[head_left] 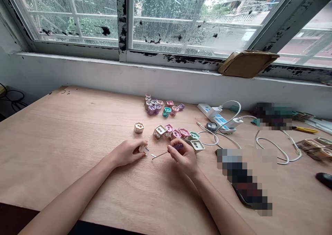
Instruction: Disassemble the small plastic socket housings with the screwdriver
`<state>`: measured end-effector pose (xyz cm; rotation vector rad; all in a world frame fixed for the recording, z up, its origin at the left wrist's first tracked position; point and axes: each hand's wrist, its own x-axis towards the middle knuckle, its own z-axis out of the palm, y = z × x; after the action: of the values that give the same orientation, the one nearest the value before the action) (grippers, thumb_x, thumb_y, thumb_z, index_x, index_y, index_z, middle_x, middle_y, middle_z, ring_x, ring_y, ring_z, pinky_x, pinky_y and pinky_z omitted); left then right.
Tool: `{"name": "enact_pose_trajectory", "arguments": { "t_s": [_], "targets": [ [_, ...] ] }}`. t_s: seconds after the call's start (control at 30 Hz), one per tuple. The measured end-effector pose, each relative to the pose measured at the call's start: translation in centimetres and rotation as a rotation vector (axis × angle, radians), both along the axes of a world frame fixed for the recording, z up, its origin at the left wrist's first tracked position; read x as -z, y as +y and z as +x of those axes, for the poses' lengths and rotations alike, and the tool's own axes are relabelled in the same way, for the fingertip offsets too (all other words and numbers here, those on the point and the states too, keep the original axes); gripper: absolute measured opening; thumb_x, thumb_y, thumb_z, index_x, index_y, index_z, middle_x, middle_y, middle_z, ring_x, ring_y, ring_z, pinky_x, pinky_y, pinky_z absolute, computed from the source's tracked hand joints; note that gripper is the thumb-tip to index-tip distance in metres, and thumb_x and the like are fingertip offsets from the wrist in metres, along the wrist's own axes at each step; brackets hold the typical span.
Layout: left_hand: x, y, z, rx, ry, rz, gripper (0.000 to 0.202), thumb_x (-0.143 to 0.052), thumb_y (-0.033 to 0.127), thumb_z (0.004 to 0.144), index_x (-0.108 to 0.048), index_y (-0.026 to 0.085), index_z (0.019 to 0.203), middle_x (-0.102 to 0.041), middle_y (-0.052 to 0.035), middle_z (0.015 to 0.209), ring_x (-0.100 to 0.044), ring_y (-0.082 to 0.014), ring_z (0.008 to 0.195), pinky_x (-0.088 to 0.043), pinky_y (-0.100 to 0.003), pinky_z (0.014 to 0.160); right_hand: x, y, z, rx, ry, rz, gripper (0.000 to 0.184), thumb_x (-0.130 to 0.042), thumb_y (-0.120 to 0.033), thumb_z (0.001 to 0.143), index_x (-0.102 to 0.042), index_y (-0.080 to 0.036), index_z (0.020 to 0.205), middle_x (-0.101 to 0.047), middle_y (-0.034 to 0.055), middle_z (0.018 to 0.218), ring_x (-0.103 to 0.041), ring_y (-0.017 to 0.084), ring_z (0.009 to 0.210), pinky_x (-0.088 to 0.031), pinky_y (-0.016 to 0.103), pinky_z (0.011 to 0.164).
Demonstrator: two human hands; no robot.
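Note:
Between the thumb and fingers of my left hand (129,152) is a small clear plastic piece (144,150), held just above the wooden table. My right hand (184,155) grips a screwdriver (162,155) with a purple handle and a thin metal shaft. Its tip points left, a short way from the clear piece and not touching it. By the tip lies a small light-coloured bit (153,156), too small to name. Beyond my hands stand several small box-like plastic pieces: a cream one (159,131), a pink one (184,133) and a white-rimmed one (197,145) beside my right hand.
A lone beige piece (139,127) stands beyond my left hand. Near the wall is a cluster of purple, pink and teal pieces (166,111). To the right are a power strip (216,118) with white cables, a blurred-out dark object (243,183), a yellow cutter (305,129) and a black mouse (324,179).

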<state>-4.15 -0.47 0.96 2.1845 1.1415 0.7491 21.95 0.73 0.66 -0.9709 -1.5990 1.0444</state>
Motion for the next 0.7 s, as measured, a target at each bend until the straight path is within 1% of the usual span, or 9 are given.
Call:
{"name": "enact_pose_trajectory", "arguments": {
  "t_s": [0.17,0.33,0.47,0.6,0.7],
  "targets": [
    [-0.01,-0.02,-0.06,-0.001,-0.007,-0.01,0.029,-0.067,0.025,0.09,-0.065,0.02,0.118,-0.074,-0.0073,0.112,-0.069,-0.0183,0.085,-0.052,-0.029,0.077,-0.01,0.15,0.04,0.059,0.008,0.028,0.037,-0.07,-0.052,0.088,-0.054,-0.021,0.076,-0.044,-0.0048,0.057,-0.035,0.01,0.044,-0.024,0.024,0.039],
    [0.0,-0.03,0.03,0.003,-0.009,-0.001,0.029,-0.067,0.025,0.09,-0.065,0.02,0.118,-0.074,-0.0069,0.112,-0.07,-0.0184,0.086,-0.052,-0.028,0.078,-0.02,0.17,-0.02,0.038,0.015,0.008,0.037,-0.07,-0.052,0.087,-0.054,-0.021,0.076,-0.046,-0.0039,0.058,-0.037,0.01,0.045,-0.025,0.024,0.04],
    [0.07,0.02,0.02,0.007,-0.007,0.007,0.029,-0.066,0.024,0.089,-0.065,0.02,0.119,-0.074,-0.0067,0.111,-0.07,-0.0184,0.086,-0.052,-0.028,0.078,0.23,0.13,-0.03,0.004,-0.071,0.009,0.034,-0.069,-0.05,0.088,-0.055,-0.021,0.077,-0.047,-0.0029,0.06,-0.037,0.011,0.048,-0.027,0.024,0.042],
    [0.07,0.04,-0.01,0.002,-0.009,0.004,0.029,-0.066,0.025,0.09,-0.065,0.021,0.118,-0.074,-0.0065,0.11,-0.07,-0.0184,0.086,-0.052,-0.028,0.077,0.4,0.12,-0.01,0.03,-0.099,0.028,0.035,-0.068,-0.052,0.089,-0.056,-0.021,0.078,-0.047,-0.0027,0.06,-0.038,0.011,0.048,-0.029,0.025,0.043],
    [0.04,0.03,0.02,0.005,-0.006,0.016,0.03,-0.066,0.025,0.089,-0.064,0.021,0.119,-0.074,-0.0068,0.109,-0.07,-0.0188,0.087,-0.053,-0.029,0.079,0.29,0.07,-0.04,0.05,-0.067,0.03,0.036,-0.068,-0.053,0.089,-0.056,-0.021,0.077,-0.045,-0.0034,0.058,-0.037,0.011,0.046,-0.027,0.025,0.041]
  ]
}}
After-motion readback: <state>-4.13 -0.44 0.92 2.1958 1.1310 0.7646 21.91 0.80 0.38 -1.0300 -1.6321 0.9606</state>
